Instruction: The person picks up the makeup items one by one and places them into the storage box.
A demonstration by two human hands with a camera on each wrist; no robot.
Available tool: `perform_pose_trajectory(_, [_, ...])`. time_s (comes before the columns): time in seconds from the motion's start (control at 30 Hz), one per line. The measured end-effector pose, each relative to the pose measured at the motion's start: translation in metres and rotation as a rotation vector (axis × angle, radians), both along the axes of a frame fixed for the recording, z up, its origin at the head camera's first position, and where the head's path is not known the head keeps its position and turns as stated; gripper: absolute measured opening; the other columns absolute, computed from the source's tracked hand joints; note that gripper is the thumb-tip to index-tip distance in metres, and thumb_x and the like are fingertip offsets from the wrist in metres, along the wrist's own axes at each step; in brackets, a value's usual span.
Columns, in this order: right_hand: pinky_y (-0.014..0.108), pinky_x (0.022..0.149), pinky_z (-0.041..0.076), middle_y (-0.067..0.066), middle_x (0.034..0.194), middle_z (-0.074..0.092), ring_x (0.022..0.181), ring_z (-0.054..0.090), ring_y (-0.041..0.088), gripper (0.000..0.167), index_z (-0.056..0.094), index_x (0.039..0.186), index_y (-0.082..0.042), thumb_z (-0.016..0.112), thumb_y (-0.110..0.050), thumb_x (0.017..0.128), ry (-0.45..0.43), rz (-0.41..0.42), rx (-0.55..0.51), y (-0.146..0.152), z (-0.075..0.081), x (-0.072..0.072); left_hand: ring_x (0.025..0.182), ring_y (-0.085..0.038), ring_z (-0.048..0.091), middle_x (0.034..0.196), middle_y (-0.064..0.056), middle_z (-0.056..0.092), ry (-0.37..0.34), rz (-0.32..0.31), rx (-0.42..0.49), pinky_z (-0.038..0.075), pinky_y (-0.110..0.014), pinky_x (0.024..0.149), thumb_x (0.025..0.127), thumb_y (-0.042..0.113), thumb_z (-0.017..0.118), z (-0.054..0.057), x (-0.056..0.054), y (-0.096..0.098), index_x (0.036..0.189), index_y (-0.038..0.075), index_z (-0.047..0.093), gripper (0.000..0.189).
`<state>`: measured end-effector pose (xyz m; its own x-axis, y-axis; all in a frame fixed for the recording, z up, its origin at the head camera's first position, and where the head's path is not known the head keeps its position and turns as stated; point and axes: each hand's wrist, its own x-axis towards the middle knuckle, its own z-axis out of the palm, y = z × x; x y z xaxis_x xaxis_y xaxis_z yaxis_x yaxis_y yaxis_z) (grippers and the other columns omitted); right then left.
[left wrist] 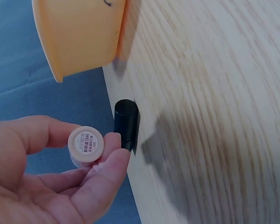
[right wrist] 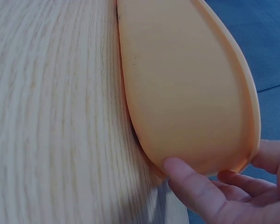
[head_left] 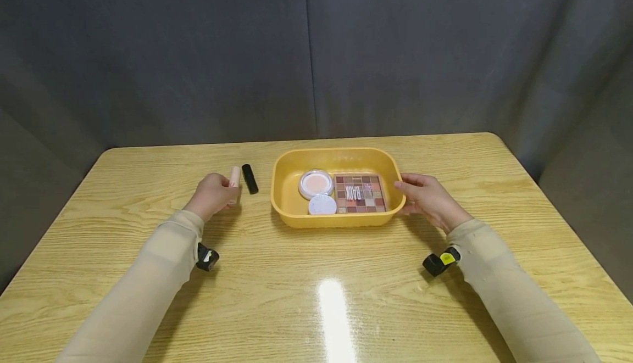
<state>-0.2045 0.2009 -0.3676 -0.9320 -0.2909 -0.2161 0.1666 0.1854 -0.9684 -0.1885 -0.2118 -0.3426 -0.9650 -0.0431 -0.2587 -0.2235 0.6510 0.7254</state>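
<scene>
My left hand [head_left: 211, 194] holds a pale pink lipstick tube [head_left: 234, 177] between thumb and fingers. In the left wrist view the tube's round end [left wrist: 86, 144] carries a small printed label. Just right of it a black lipstick tube [head_left: 250, 179] lies on the table; in the left wrist view my fingertips overlap its near end. My right hand [head_left: 429, 198] grips the right end of a yellow plastic basket [head_left: 328, 221], with fingers along its outer wall. Inside the basket are an eyeshadow palette [head_left: 360, 193], a round clear-rimmed compact [head_left: 316, 184] and a smaller round white case [head_left: 322, 205].
The wooden table [head_left: 277, 291] has rounded far corners. A dark grey curtain [head_left: 207, 61] hangs right behind its far edge and along both sides. Each wrist wears a small black camera, the left one [head_left: 207, 257] close over the tabletop.
</scene>
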Motion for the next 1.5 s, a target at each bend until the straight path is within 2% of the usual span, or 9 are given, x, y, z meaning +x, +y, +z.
perform_pose_trajectory(0.23, [0.037, 0.081, 0.055, 0.036, 0.139, 0.035, 0.097, 0.061, 0.02, 0.053, 0.026, 0.145, 0.014, 0.043, -0.015, 0.104, 0.001, 0.002, -0.003, 0.0, 0.001, 0.0, 0.074, -0.017, 0.062, 0.102, -0.026, 0.06, -0.017, -0.013, 0.019, 0.054, -0.03, 0.069, 0.094, 0.008, 0.052, 0.005, 0.004, 0.004, 0.116, -0.021, 0.051, 0.035])
perform_pose_trajectory(0.47, [0.036, 0.08, 0.056, 0.036, 0.139, 0.035, 0.095, 0.061, 0.019, 0.053, 0.026, 0.145, 0.014, 0.043, -0.015, 0.104, 0.001, -0.001, 0.0, -0.001, 0.001, 0.001, 0.065, -0.011, 0.055, 0.089, -0.018, 0.061, 0.011, -0.025, 0.031, 0.05, -0.027, 0.062, 0.091, 0.004, 0.052, 0.007, 0.007, 0.01, 0.106, -0.019, 0.057, 0.028])
perform_pose_trajectory(0.67, [0.035, 0.08, 0.056, 0.034, 0.14, 0.035, 0.096, 0.06, 0.019, 0.053, 0.026, 0.146, 0.013, 0.044, -0.016, 0.104, -0.015, -0.008, 0.008, -0.001, 0.002, 0.001, 0.066, -0.01, 0.057, 0.096, -0.022, 0.06, 0.017, -0.031, 0.049, 0.053, -0.027, 0.065, 0.092, 0.003, 0.051, 0.009, 0.008, 0.014, 0.114, -0.022, 0.053, 0.033])
perform_pose_trajectory(0.9, [0.033, 0.077, 0.056, 0.036, 0.141, 0.035, 0.096, 0.061, 0.016, 0.054, 0.026, 0.145, 0.014, 0.045, -0.015, 0.104, -0.006, -0.006, 0.007, -0.002, 0.003, 0.002, 0.067, -0.01, 0.055, 0.094, -0.02, 0.059, 0.013, -0.045, 0.066, 0.051, -0.028, 0.065, 0.092, 0.002, 0.052, 0.012, 0.01, 0.02, 0.117, -0.02, 0.053, 0.033])
perform_pose_trajectory(1.23, [0.034, 0.078, 0.056, 0.036, 0.141, 0.036, 0.096, 0.062, 0.017, 0.054, 0.027, 0.145, 0.013, 0.045, -0.016, 0.104, -0.013, -0.011, 0.017, -0.001, 0.002, 0.001, 0.07, -0.014, 0.055, 0.095, -0.019, 0.058, 0.016, -0.073, 0.049, 0.051, -0.03, 0.067, 0.093, 0.002, 0.052, 0.017, 0.013, 0.025, 0.107, -0.015, 0.056, 0.023])
perform_pose_trajectory(1.5, [0.034, 0.078, 0.056, 0.036, 0.14, 0.036, 0.096, 0.061, 0.017, 0.054, 0.027, 0.145, 0.014, 0.045, -0.016, 0.104, -0.007, -0.005, 0.015, -0.001, 0.003, 0.001, 0.074, -0.018, 0.055, 0.096, -0.019, 0.058, 0.018, -0.102, 0.01, 0.05, -0.03, 0.067, 0.093, 0.004, 0.053, 0.02, 0.013, 0.029, 0.115, -0.015, 0.056, 0.029])
